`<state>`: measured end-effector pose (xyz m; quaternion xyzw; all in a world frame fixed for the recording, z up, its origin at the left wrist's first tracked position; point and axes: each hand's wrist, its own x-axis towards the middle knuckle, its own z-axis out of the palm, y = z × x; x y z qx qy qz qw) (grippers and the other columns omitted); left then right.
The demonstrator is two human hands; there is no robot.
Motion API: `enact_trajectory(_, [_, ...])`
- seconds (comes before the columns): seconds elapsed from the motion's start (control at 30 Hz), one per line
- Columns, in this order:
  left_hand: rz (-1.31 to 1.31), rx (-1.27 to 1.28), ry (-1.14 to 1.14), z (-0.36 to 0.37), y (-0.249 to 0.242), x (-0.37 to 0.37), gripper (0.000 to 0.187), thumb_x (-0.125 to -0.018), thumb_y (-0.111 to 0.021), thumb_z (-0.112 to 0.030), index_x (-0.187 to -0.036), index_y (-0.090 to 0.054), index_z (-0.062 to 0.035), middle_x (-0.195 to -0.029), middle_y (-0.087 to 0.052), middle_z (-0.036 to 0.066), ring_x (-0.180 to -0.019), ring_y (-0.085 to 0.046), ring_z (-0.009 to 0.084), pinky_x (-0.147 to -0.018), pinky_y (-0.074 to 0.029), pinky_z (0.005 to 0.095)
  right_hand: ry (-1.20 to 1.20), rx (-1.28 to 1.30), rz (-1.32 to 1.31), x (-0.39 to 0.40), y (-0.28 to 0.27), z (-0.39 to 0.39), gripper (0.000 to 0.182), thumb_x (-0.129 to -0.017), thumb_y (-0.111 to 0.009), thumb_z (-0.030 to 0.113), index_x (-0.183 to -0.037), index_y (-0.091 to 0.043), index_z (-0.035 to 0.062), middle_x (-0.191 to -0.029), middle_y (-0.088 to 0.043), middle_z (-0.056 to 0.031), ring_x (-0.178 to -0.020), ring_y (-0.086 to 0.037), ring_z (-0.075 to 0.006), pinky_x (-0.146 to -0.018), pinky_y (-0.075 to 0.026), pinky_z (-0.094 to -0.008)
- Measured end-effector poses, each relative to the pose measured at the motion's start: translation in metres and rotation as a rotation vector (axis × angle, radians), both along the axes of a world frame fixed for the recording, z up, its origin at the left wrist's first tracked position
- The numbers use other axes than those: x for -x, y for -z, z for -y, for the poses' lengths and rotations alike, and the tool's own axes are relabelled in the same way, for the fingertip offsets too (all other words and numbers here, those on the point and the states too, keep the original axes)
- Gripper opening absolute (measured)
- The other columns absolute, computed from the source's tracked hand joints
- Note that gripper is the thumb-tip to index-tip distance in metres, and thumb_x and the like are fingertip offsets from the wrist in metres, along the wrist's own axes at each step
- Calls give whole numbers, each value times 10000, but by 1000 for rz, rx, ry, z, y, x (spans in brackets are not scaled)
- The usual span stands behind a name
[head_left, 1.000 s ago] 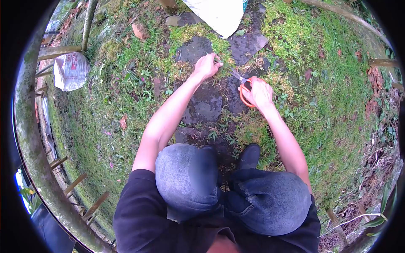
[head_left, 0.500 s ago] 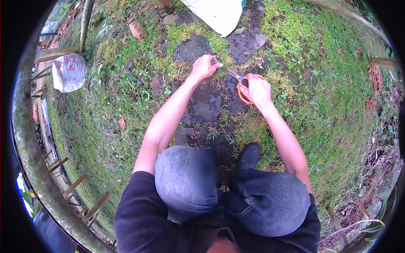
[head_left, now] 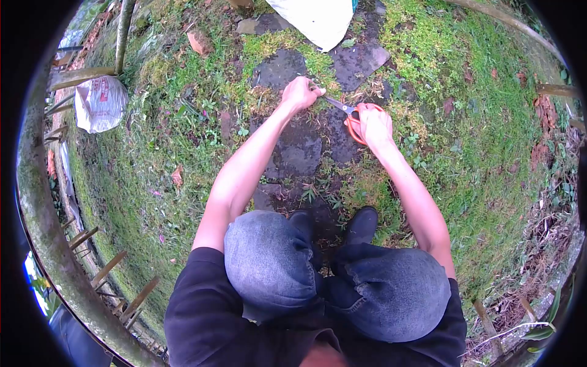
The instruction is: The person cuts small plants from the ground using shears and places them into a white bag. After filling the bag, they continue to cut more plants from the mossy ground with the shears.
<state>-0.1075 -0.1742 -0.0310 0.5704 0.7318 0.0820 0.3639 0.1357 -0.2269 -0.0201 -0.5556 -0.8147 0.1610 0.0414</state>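
Note:
My right hand [head_left: 375, 124] is wrapped round the orange handles of a pair of scissors [head_left: 346, 108]. Their dark blades point left, and the tips reach the fingers of my left hand [head_left: 298, 95]. That hand is closed, thumb and fingers pinched together low over the ground. Whatever it pinches is too small to make out. Beneath both hands lie dark flat paving stones [head_left: 296, 150] with moss and grass [head_left: 263, 101] growing in the gaps.
A white sack [head_left: 318, 21] lies ahead at the top. Another white bag [head_left: 101, 104] stands at the left by a wooden rail fence [head_left: 82, 78]. Boots [head_left: 362, 225] rest on the path below. Short wooden stakes [head_left: 110, 269] stick out at lower left.
The scissors' handles have come closer together and the blades look more closed. The blade tips now sit nearer my left fingers, which have shifted very slightly right.

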Motion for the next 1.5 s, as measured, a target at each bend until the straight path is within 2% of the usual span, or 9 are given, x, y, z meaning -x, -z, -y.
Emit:
enact_trajectory(0.17, [-34, 61, -26, -2, -4, -8, 419, -858, -784, -462, -996, -784, -66, -944, -752, 185, -935, -729, 311, -875, -532, 454, 126, 119, -112, 0, 34, -4, 445, -867, -751, 428, -1052, -670, 32, -954, -716, -187, -781, -723, -380, -684, -575, -489])
enact_trajectory(0.3, [92, 45, -77, -4, -12, -10, 412, -893, -758, -460, -1000, -784, -63, -960, -758, 181, -953, -729, 280, -887, -532, 438, 0, 61, -41, -1, 22, -2, 304, -990, -583, 320, -1025, -677, 33, -732, -709, -159, -705, -720, -344, -648, -556, -478])
enact_trajectory(0.5, [264, -173, -168, -18, -48, 9, 374, -970, -707, -382, -1117, -727, -39, -1005, -758, 132, -942, -697, 220, -917, -522, 428, 229, 58, -126, -8, -22, 11, 509, -852, -761, 530, -979, -693, 42, -778, -718, -182, -747, -720, -388, -686, -556, -491])
enact_trajectory(0.6, [405, -138, -200, -16, -45, 34, 270, -1018, -644, -340, -1045, -687, -75, -939, -749, 80, -775, -623, 122, -762, -513, 337, 358, 125, -194, -23, -28, 17, 603, -802, -778, 614, -895, -659, 30, -778, -698, -181, -756, -700, -381, -714, -533, -483])
enact_trajectory(0.97, [566, -108, -111, 19, -27, 42, 98, -1029, -600, -157, -990, -658, -88, -914, -768, 33, -1006, -644, 131, -1097, -400, 370, 398, 173, -131, -29, -39, 37, 654, -749, -798, 654, -899, -635, 39, -823, -692, -145, -810, -694, -354, -735, -531, -468])
enact_trajectory(1.07, [609, -162, -72, 19, -28, 41, 134, -1031, -592, -168, -984, -686, -86, -920, -748, 23, -956, -641, 136, -1028, -443, 359, 380, 124, -150, -26, -45, 41, 637, -740, -819, 626, -909, -641, 38, -820, -692, -142, -800, -696, -352, -720, -534, -466])
enact_trajectory(1.27, [648, 25, -132, 1, -112, 41, 191, -1024, -588, -202, -1078, -716, -70, -888, -689, -9, -819, -565, 61, -690, -455, 264, 392, 98, -150, -32, -51, 44, 629, -732, -839, 596, -965, -669, 37, -875, -705, -139, -819, -701, -351, -729, -538, -461])
enact_trajectory(1.4, [705, -270, -40, -36, -218, 37, 191, -1029, -611, -240, -1087, -684, -73, -750, -568, -66, -551, -385, 17, -484, -305, 217, 409, -25, -253, -37, -46, 39, 644, -728, -857, 565, -1048, -694, 31, -894, -708, -133, -828, -703, -343, -746, -542, -454])
enact_trajectory(1.5, [490, -494, 10, -65, -301, 36, 199, -998, -637, -265, -1049, -673, -76, -771, -579, -41, -622, -449, 30, -558, -381, 223, 438, -18, -220, -37, -60, 31, 607, -732, -854, 565, -979, -687, 36, -870, -700, -145, -811, -692, -362, -726, -533, -468])
